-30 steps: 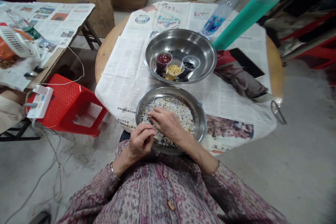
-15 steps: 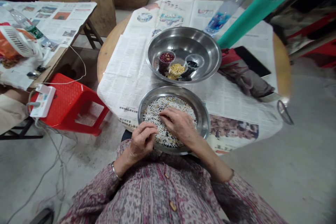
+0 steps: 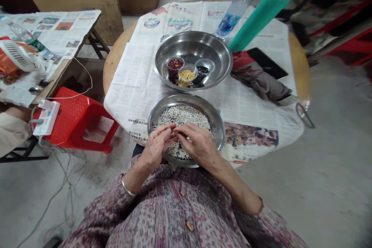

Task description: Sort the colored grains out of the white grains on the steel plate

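Left hand (image 3: 155, 148) and right hand (image 3: 201, 144) meet at narrowed fingertips; any held item cannot be told. Mixed grains (image 3: 186, 114) lie beneath, in the nearer steel bowl (image 3: 218, 131), right hand covering more

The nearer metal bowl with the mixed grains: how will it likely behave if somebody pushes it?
The bowl looks like stiff, shiny metal, so it would probably keep its shape. The grains in it lie loose, so they would likely shift. Its sides look low, so a tilt might spill some.
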{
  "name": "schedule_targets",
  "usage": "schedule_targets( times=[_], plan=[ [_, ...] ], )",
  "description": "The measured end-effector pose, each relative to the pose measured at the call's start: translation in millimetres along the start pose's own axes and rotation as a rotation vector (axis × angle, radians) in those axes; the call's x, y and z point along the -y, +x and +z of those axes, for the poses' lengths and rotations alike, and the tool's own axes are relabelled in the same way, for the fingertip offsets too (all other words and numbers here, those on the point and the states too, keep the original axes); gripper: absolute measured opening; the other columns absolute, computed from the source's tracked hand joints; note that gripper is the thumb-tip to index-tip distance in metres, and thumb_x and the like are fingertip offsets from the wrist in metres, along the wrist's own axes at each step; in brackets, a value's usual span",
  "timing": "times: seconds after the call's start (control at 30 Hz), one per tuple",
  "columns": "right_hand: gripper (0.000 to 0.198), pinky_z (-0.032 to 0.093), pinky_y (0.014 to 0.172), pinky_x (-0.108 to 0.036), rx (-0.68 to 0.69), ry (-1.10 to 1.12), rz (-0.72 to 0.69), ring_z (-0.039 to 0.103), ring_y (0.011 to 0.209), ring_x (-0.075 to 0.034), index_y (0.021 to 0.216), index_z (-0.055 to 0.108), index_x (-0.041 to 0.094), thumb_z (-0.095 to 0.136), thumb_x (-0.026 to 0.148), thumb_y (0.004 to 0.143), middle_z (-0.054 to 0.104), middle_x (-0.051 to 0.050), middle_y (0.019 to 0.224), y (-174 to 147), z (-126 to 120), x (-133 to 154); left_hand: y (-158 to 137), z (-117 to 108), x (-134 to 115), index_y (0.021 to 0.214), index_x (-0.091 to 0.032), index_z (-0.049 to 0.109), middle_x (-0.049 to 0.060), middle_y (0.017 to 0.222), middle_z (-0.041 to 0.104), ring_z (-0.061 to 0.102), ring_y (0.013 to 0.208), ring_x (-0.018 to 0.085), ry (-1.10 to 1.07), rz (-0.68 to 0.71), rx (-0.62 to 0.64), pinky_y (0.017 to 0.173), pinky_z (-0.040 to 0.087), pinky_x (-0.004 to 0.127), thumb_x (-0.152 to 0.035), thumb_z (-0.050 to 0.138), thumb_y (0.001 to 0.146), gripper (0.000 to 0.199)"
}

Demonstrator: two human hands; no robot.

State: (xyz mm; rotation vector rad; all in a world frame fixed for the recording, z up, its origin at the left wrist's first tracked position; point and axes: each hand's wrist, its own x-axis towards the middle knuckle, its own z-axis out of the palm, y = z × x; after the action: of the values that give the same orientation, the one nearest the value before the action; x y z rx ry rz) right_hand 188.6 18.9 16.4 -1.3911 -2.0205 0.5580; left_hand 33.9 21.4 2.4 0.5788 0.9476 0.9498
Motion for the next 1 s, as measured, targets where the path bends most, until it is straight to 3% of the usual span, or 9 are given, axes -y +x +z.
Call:
schedule_targets(
  times=[0.1,0.2,0.33,0.5,0.67,0.87,1.0],
  plan=[
    [0.019,0.052,0.08,-0.034,-0.067,-0.013,-0.007,0.066,0.085,-0.02,0.095,0.068,0.02,0.049,0.018,0.095,0.072,-0.007,0.09,-2.0,-4.5,0.5,-0.1,0.8,-3.3,0.109,-0.013,0.072,0.012,0.109,0.075,0.071,0.103,0.021,-0.028,-0.022,-0.008,0.105,0.053,0.043,-0.02,0.071,0.084,0.026],
    [0.017,0.052,0.078,-0.032,-0.106,0.004,0.023,0.068,0.083,-0.019,0.092,0.068,0.02,0.051,0.019,0.094,0.073,-0.006,0.089,-5.4,-8.4,-4.6,-3.2,-0.5,-15.9,0.103,-0.013,0.073,0.011,0.103,0.076,0.073,0.099,0.021,0.017,0.053,-0.051,0.101,0.055,0.042,-0.019,0.072,0.082,0.022],
    [0.019,0.051,0.075,-0.03,0.043,-0.083,0.072,0.07,0.081,-0.019,0.095,0.069,0.021,0.051,0.018,0.092,0.076,-0.005,0.089,-14.8,-4.6,-13.7,-7.0,-6.4,-34.2,0.101,-0.012,0.07,0.01,0.1,0.076,0.074,0.091,0.018,0.103,0.188,-0.126,0.095,0.058,0.039,-0.026,0.071,0.084,0.023],
    [0.017,0.048,0.071,-0.03,0.095,-0.278,0.046,0.069,0.081,-0.02,0.099,0.07,0.021,0.054,0.021,0.092,0.075,-0.007,0.092,-20.9,8.0,-14.1,-13.0,-14.5,-36.6,0.104,-0.012,0.067,0.006,0.088,0.074,0.071,0.075,0.013,0.12,0.195,-0.175,0.076,0.059,0.028,-0.036,0.071,0.084,0.031],
    [0.015,0.044,0.068,-0.027,0.211,-0.238,-0.046,0.065,0.081,-0.017,0.091,0.069,0.022,0.055,0.016,0.092,0.07,-0.004,0.087,-12.9,15.9,-2.5,-22.6,-16.3,-29.7,0.1,-0.014,0.066,-0.002,0.07,0.063,0.056,0.055,0.004,0.083,0.194,-0.185,0.054,0.046,0.015,-0.034,0.068,0.087,0.024],
    [0.013,0.041,0.064,-0.026,0.296,-0.281,-0.104,0.061,0.077,-0.017,0.097,0.069,0.021,0.056,0.019,0.093,0.067,-0.005,0.086,-8.0,29.2,5.0,-24.0,-11.4,-25.5,0.101,-0.013,0.066,0.0,0.073,0.066,0.059,0.059,0.006,0.119,0.115,-0.138,0.057,0.049,0.017,-0.032,0.066,0.087,0.023],
    [0.014,0.043,0.065,-0.027,0.292,-0.286,-0.129,0.061,0.075,-0.017,0.09,0.069,0.019,0.057,0.014,0.089,0.069,-0.006,0.085,-7.6,36.8,3.2,-16.8,-9.8,-23.9,0.098,-0.013,0.067,0.003,0.075,0.071,0.063,0.059,0.009,0.199,0.153,-0.109,0.06,0.053,0.02,-0.032,0.064,0.087,0.022]
  ],
)
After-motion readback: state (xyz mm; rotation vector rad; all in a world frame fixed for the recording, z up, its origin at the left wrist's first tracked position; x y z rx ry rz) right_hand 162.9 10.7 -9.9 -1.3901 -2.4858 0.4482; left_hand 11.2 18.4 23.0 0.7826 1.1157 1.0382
